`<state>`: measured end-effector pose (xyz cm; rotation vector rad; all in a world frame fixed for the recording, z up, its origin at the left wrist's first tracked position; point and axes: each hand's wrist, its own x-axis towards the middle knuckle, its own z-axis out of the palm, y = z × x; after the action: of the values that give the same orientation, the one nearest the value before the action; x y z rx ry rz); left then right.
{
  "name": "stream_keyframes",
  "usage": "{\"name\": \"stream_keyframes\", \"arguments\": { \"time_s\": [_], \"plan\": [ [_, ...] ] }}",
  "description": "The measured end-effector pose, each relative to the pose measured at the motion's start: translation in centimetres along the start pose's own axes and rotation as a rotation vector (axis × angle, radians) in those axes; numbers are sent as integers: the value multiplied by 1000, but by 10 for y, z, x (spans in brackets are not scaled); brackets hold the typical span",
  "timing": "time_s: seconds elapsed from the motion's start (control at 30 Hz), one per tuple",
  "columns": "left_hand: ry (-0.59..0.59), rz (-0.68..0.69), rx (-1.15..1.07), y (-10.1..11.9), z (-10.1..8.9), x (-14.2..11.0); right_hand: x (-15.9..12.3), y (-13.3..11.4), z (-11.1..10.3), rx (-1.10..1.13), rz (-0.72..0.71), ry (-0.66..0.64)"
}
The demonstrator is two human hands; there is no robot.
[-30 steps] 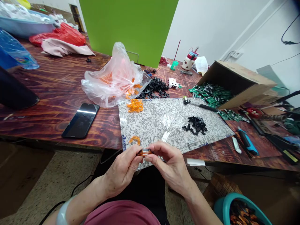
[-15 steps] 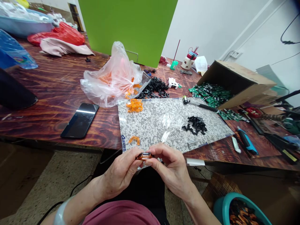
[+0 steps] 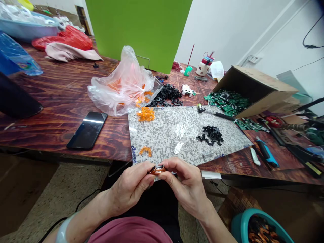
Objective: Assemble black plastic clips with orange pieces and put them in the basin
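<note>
Between both hands, just off the front edge of the table, I hold a small curved part (image 3: 158, 170), translucent orange with black plastic on it. My left hand (image 3: 133, 182) pinches its left end with thumb and fingers. At the other end, my right hand (image 3: 186, 182) grips it the same way. My fingers cover both ends. Just beyond my hands, a single orange curved piece (image 3: 145, 151) lies on the speckled grey board (image 3: 162, 135). White strips (image 3: 179, 131), a heap of black plastic parts (image 3: 212, 135) and a small pile of orange pieces (image 3: 146, 114) rest there too.
A small hammer (image 3: 215, 113) lies along the board's back edge. Behind stand a plastic bag (image 3: 121, 87) and a cardboard box (image 3: 263, 84) spilling green circuit boards. A phone (image 3: 87, 131) is at left, a blue-handled tool (image 3: 267, 152) at right. A teal bucket (image 3: 239, 224) stands below.
The held part is tilted slightly, so more of its orange face and black top show. Both hands keep their pinch and have barely moved.
</note>
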<state>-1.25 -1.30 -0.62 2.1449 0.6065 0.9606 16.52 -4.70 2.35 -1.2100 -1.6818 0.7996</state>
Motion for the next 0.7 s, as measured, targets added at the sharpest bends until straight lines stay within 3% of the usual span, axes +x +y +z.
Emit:
{"name": "stream_keyframes", "arguments": {
  "time_s": [0.33, 0.7],
  "plan": [
    [-28, -69, -13, 0, -2, -2, 0, 3, -2, 117, 40, -45],
    [-56, -147, -67, 1, 2, -6, -6, 5, 0, 38, 25, -37]
  ]
}}
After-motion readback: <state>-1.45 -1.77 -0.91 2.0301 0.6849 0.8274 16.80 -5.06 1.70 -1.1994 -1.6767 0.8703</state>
